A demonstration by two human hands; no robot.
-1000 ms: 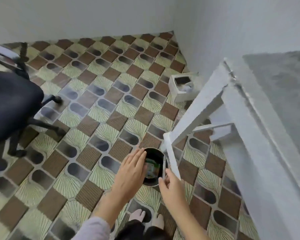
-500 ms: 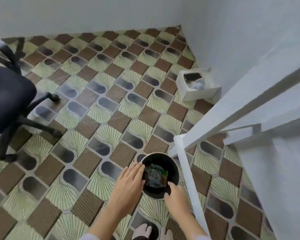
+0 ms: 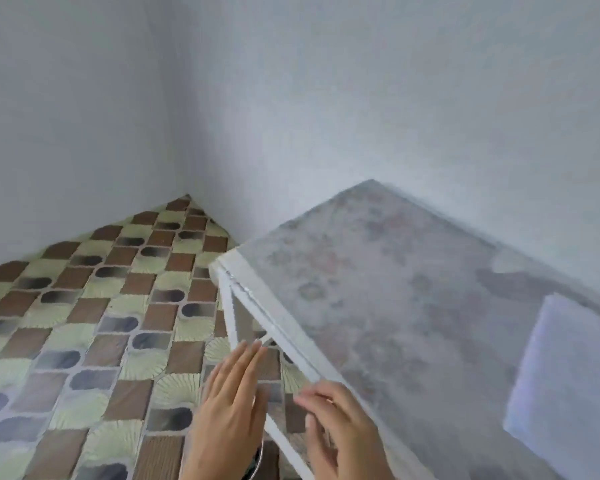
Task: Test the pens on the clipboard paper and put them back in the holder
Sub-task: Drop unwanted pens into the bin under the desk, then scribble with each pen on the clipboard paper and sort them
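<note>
My left hand [image 3: 229,410] and my right hand [image 3: 343,427] are low in the view, palms facing each other, beside the table's front corner. Between them, at the bottom edge, a thin sliver of the dark round holder [image 3: 256,460] with a pale rim shows; the hands hide the rest of it. My left fingers are straight and together, my right fingers slightly curled. A blurred white sheet of paper [image 3: 561,375] lies on the right of the table. No pens are visible.
The table [image 3: 378,278] has a grey mottled top and a white frame, and its white leg [image 3: 231,317] slants down by my left fingers. It stands against white walls in a corner. Brown and green patterned floor tiles [image 3: 84,323] fill the left.
The view has swung up from the floor to the table top and wall. The black chair and white box are out of view. My hands stay on either side of the holder, higher against the table edge.
</note>
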